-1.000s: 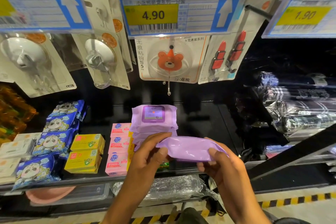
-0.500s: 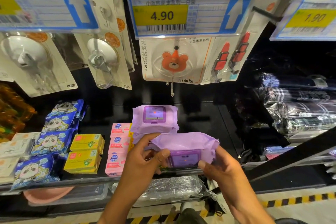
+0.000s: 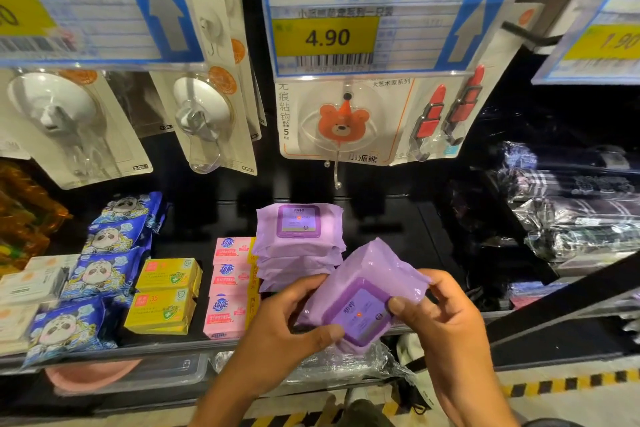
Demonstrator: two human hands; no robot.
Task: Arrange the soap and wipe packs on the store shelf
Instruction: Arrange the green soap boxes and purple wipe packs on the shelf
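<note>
As hands [image 3: 287,329] [image 3: 446,326] grip wipe pack [image 3: 362,283], shelf [image 3: 138,353] holds soaps [image 3: 230,288]

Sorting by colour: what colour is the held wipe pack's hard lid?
A dark purple rectangular lid on the soft lilac wipe pack; head view.

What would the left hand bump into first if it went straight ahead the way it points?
Probably the stack of purple wipe packs just beyond the left hand, though depth is hard to judge.
</note>
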